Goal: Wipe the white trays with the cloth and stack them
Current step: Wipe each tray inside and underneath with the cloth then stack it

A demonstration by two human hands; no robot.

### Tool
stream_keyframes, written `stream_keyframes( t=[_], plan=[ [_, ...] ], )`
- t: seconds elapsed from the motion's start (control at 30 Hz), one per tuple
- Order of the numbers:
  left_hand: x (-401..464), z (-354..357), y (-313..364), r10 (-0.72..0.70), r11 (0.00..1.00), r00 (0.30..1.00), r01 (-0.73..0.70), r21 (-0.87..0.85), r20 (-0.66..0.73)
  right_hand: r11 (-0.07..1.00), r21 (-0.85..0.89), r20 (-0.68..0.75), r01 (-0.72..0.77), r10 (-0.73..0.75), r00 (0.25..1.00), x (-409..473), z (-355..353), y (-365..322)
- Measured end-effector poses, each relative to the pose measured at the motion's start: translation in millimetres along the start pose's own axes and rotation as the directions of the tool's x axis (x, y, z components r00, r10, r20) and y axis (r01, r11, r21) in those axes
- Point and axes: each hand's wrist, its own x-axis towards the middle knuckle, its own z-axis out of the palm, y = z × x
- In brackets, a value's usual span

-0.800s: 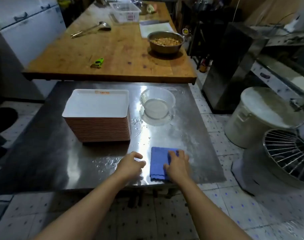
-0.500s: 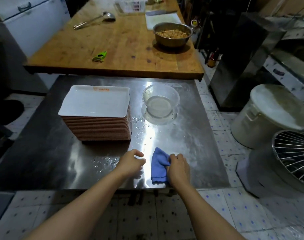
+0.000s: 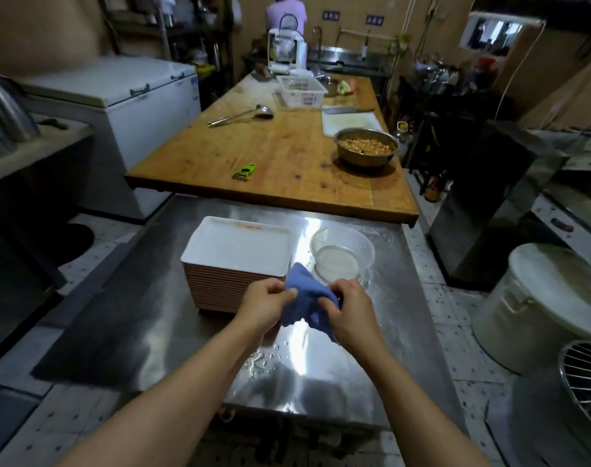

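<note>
A tall stack of white trays (image 3: pixel 236 251) with orange-brown edges stands on the steel table (image 3: pixel 145 332), left of centre. I hold the blue cloth (image 3: pixel 302 298) in the air just in front of the stack's right corner. My left hand (image 3: pixel 265 303) pinches its left edge and my right hand (image 3: pixel 349 306) grips its right side. The cloth hangs crumpled between them, above the wet tabletop.
A clear bowl of water (image 3: pixel 341 257) sits right of the trays. Behind is a wooden table (image 3: pixel 287 153) with a metal bowl of food (image 3: pixel 366 146), a green peeler (image 3: pixel 245 171), a ladle (image 3: pixel 241 116) and a white basket (image 3: pixel 300 89). A lidded white bucket (image 3: pixel 550 305) stands on the floor at right.
The cloth lay flat on the table under my right hand; both hands have now lifted it off the steel and hold it up near the trays. The view has tilted upward.
</note>
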Motion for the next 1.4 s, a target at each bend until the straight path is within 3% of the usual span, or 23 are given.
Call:
stream_keyframes(
  t=[0.17,0.27,0.33,0.5,0.6,0.77,0.87,1.0,1.17,1.3,1.4],
  plan=[
    [7,-40,25,-0.007,0.999,0.992,0.001,-0.041,-0.128,0.996,0.080,0.045,0.047,-0.051,0.998,12,19,-47],
    [17,-66,33,0.053,0.999,0.989,-0.054,-0.003,-0.139,0.973,0.203,0.111,0.106,-0.131,0.985,15,35,-73],
    [27,-85,35,0.110,0.994,0.984,-0.106,0.037,-0.140,0.971,0.175,0.102,0.163,-0.183,0.978,20,48,-89],
    [58,-135,33,0.208,0.975,0.975,-0.200,0.100,-0.077,0.986,0.115,-0.057,0.124,-0.118,0.991,38,83,-119],
    [80,-157,26,0.178,0.979,0.984,-0.176,0.104,-0.008,0.990,0.137,-0.149,0.034,-0.014,0.989,52,97,-131],
    [119,-178,18,0.226,0.945,0.974,-0.223,0.240,0.013,0.996,0.024,-0.379,-0.089,0.091,0.921,76,101,-137],
    [135,-184,19,0.239,0.927,0.971,-0.236,0.292,0.027,0.979,-0.110,-0.442,-0.172,0.107,0.891,90,96,-134],
    [153,-187,10,0.233,0.904,0.972,-0.226,0.363,0.025,0.895,-0.397,-0.244,-0.204,0.112,0.963,102,107,-114],
    [166,-185,-4,0.146,0.878,0.989,-0.140,0.457,0.021,0.888,-0.418,-0.233,-0.191,0.098,0.968,112,118,-99],
    [171,-181,-8,0.112,0.845,0.994,-0.103,0.524,0.015,0.865,-0.475,-0.079,-0.159,0.138,0.987,121,123,-83],
    [171,-182,-11,0.117,0.859,0.993,-0.106,0.501,0.010,0.888,-0.431,-0.170,-0.157,0.092,0.981,123,134,-76]
  ],
)
